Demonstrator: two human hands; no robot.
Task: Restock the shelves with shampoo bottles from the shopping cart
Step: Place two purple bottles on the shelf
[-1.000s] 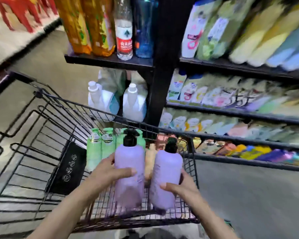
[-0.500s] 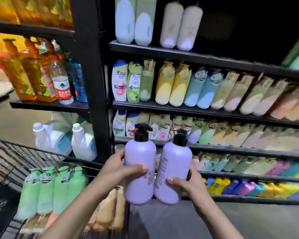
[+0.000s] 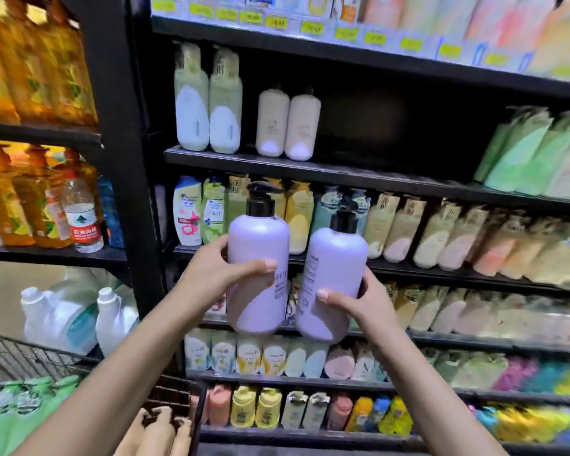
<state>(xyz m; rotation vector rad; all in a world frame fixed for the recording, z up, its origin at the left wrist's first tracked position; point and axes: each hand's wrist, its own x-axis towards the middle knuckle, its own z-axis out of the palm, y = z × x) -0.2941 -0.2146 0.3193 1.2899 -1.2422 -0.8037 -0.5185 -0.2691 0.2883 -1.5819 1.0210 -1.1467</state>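
Here the shelf (image 3: 392, 184) gap sits above both hands; left hand (image 3: 211, 274) wraps one lavender bottle (image 3: 259, 274), right hand (image 3: 362, 304) another (image 3: 338, 278). Lifting both together, either could slip or topple neighbouring beige bottles (image 3: 288, 125).

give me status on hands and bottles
Left hand grips one purple pump bottle, right hand the other. Both upright before shelves. Open shelf gap above.

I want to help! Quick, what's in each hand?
Left hand: holding the left purple bottle.
Right hand: holding the right purple bottle.
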